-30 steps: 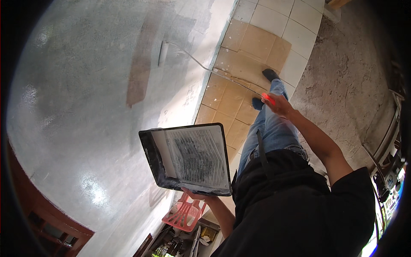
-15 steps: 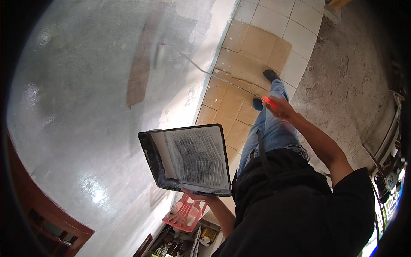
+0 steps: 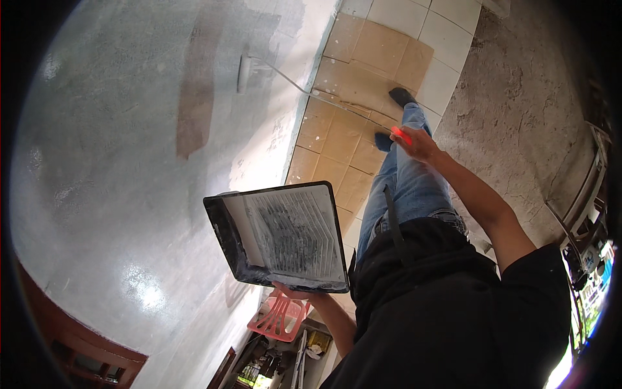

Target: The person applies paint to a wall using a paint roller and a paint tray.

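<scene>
My right hand [image 3: 418,144] is closed round the orange-red handle of a paint roller [image 3: 243,74]. Its long thin metal rod runs up and left to a narrow roller head, which lies against the grey wall [image 3: 129,129]. Down at the left, my left hand [image 3: 289,292] grips the near edge of a black paint tray [image 3: 295,235]. Whitish paint is smeared over the tray's ridged slope, and its fingers are partly hidden beneath the rim. A brown unpainted-looking strip [image 3: 196,91] shows on the wall left of the roller head.
Flattened cardboard [image 3: 340,123] with paint specks covers tiles along the wall's foot. A red plastic chair [image 3: 280,318] stands below the tray. A reddish-brown wooden frame [image 3: 71,330] is at lower left. Rough concrete [image 3: 518,110] lies right, with a dark metal object [image 3: 586,253] beyond.
The roller head stays against the wall, its rod and my right hand now slightly further up and left in view. The tray remains held; the whole view has shifted a little.
</scene>
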The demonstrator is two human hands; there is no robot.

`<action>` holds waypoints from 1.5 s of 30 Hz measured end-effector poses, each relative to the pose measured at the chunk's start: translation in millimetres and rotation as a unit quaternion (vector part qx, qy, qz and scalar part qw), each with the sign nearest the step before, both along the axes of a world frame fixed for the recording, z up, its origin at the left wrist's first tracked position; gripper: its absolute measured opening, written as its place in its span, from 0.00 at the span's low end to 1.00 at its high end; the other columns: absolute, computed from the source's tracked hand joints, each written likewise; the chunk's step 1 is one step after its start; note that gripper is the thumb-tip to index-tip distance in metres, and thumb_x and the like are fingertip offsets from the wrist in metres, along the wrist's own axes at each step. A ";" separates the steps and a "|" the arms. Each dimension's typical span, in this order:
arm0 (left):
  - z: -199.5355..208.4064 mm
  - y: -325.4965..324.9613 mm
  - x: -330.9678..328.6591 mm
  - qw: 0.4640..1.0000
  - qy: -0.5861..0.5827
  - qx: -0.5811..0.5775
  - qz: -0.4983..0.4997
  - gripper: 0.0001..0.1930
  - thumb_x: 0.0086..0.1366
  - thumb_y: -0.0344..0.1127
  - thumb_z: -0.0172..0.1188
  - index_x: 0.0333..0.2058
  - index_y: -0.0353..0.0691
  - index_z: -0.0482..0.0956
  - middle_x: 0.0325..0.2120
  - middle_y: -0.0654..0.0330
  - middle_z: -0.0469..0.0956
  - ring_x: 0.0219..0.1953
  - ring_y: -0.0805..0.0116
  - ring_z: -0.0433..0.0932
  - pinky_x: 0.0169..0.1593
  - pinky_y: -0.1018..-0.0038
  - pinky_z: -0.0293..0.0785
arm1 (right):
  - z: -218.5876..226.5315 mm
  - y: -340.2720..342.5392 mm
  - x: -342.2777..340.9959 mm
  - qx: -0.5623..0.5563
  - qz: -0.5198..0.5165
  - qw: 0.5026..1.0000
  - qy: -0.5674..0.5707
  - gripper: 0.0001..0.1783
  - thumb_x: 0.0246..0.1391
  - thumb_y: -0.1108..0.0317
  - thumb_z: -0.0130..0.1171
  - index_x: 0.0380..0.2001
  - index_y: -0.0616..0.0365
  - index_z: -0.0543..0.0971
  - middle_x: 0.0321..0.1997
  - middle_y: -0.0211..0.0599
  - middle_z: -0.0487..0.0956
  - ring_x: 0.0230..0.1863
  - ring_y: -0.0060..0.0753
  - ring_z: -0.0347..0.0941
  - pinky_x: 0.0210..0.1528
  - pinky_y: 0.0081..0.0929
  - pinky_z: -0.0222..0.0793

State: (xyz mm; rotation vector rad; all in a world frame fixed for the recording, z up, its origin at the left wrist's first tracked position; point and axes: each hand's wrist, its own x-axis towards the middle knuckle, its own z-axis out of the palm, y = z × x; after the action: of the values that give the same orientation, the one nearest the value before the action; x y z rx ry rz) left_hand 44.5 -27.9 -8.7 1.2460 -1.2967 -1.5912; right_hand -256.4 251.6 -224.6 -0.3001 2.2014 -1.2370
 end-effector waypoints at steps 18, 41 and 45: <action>-1.8 4.0 -7.1 0.999 -0.015 0.002 0.046 0.32 0.67 0.55 0.38 0.60 0.34 0.58 0.61 0.52 0.57 0.61 0.53 0.59 0.63 0.56 0.54 | -28.5 -12.7 -28.4 0.110 0.017 0.991 -0.072 0.33 0.57 0.37 0.43 0.33 0.60 0.78 0.29 0.53 0.78 0.36 0.58 0.74 0.40 0.46 0.68; 6.7 6.2 -16.2 0.998 -0.004 0.030 0.047 0.32 0.68 0.54 0.37 0.60 0.33 0.57 0.61 0.51 0.57 0.59 0.53 0.61 0.62 0.56 0.56 | -6.5 -9.1 -41.8 0.097 0.013 0.992 -0.079 0.31 0.58 0.39 0.46 0.31 0.61 0.78 0.27 0.52 0.77 0.31 0.52 0.74 0.35 0.39 0.67; 4.7 2.8 -9.5 0.999 -0.008 0.029 0.033 0.33 0.67 0.55 0.38 0.61 0.35 0.57 0.61 0.52 0.57 0.60 0.51 0.60 0.62 0.54 0.56 | 18.9 -3.8 -31.2 0.086 0.019 0.993 -0.084 0.31 0.57 0.39 0.47 0.30 0.61 0.78 0.26 0.50 0.78 0.31 0.50 0.75 0.34 0.41 0.67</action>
State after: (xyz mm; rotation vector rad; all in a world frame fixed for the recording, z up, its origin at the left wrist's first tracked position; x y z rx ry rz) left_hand 35.0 -25.1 -4.0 1.3265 -1.2159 -1.5850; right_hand -287.7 247.7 -205.7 -0.1606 2.1289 -1.0057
